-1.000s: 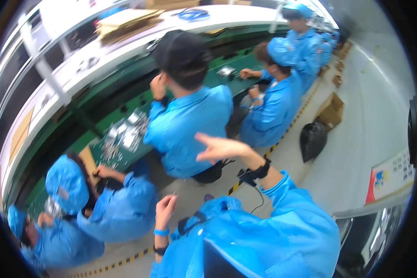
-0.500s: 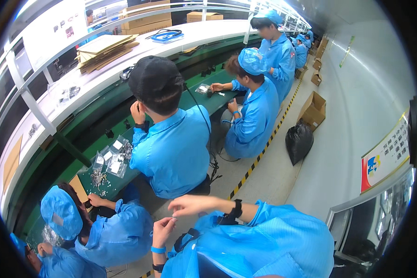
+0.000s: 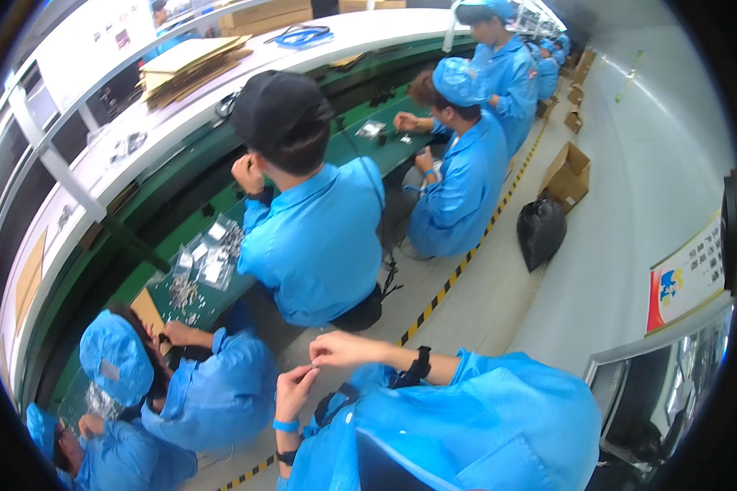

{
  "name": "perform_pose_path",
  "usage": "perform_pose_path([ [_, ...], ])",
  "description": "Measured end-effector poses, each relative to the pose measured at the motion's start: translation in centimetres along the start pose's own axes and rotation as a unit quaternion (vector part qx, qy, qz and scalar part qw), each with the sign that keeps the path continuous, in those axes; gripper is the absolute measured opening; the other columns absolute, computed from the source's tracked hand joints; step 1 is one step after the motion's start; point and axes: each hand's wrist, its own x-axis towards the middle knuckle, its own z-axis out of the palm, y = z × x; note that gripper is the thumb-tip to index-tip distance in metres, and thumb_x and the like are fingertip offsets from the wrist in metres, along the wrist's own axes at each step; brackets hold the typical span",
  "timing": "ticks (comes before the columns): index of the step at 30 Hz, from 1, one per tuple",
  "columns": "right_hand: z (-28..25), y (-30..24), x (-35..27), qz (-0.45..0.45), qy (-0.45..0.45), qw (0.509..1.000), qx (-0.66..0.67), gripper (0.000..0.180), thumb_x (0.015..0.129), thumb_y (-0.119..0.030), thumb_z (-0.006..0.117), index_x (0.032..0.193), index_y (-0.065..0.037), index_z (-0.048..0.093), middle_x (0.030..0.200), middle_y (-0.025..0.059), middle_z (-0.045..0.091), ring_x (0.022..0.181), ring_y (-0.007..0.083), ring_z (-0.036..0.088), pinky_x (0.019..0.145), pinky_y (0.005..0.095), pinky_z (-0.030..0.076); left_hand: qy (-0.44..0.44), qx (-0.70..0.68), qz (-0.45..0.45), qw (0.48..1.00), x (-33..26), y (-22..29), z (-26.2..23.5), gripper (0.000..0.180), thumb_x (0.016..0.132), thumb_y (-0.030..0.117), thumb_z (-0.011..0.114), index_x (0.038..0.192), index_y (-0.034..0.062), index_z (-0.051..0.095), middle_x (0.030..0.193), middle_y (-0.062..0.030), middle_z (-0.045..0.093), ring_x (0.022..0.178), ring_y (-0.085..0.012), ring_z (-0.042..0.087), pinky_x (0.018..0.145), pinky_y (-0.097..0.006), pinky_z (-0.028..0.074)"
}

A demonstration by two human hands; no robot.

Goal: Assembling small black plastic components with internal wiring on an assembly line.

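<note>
In the lower middle, my two hands are held up in front of my blue smock (image 3: 458, 417), fingertips together. My left hand (image 3: 293, 391), with a blue band and a dark strap at its wrist, has thumb and finger pinched. My right hand (image 3: 344, 349), with a black wrist strap (image 3: 418, 367), comes in from the right with its fingers bent down to the left fingertips. Whatever lies between the fingers is too small to make out.
Co-workers in blue smocks sit along the green bench (image 3: 229, 299), one in a black cap (image 3: 280, 110) ahead. Clear bags (image 3: 213, 263) and small metal parts (image 3: 186, 295) lie on it. A black bag (image 3: 541, 233) and a cardboard box (image 3: 567, 176) stand by the right wall.
My right fingers have bent and come down onto the left fingertips; before, they were stretched out above them. The surroundings have shifted slightly in view.
</note>
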Motion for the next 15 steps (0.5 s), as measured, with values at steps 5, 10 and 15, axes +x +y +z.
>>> perform_pose_path([
  [5,-0.6,0.0,0.3,0.033,-0.025,0.999,0.009,0.023,0.091,-0.024,0.068,0.094,-0.002,0.067,0.088,0.0129,0.069,0.083,0.0230,0.068,0.074,0.0372,0.053,0.016,0.086,0.061,0.994,-0.5,1.8,0.3,0.023,0.093,0.016,0.068,0.103,-0.0043,0.072,0.074,-0.0071,0.066,0.069,-0.0101,0.057,0.063,-0.027,0.045],
  [10,-1.6,-2.2,3.0,0.039,0.018,0.999,-0.006,0.039,0.094,-0.024,0.066,0.126,-0.003,0.057,0.088,0.0137,0.068,0.079,0.0232,0.068,0.072,0.0367,0.054,0.033,0.105,0.080,0.991,0.1,1.8,0.7,0.022,0.094,0.018,0.066,0.099,-0.0022,0.073,0.069,-0.0093,0.065,0.063,-0.0116,0.056,0.058,-0.032,0.045],
  [15,-0.4,-3.7,4.7,-0.021,0.022,0.999,-0.021,0.034,0.091,-0.026,0.065,0.116,-0.002,0.063,0.091,0.0166,0.069,0.086,0.0315,0.069,0.076,0.0414,0.055,0.051,0.073,0.035,0.995,-0.2,0.9,0.1,0.024,0.094,0.020,0.067,0.096,-0.0031,0.072,0.068,-0.0090,0.064,0.062,-0.0099,0.055,0.056,-0.030,0.044],
])
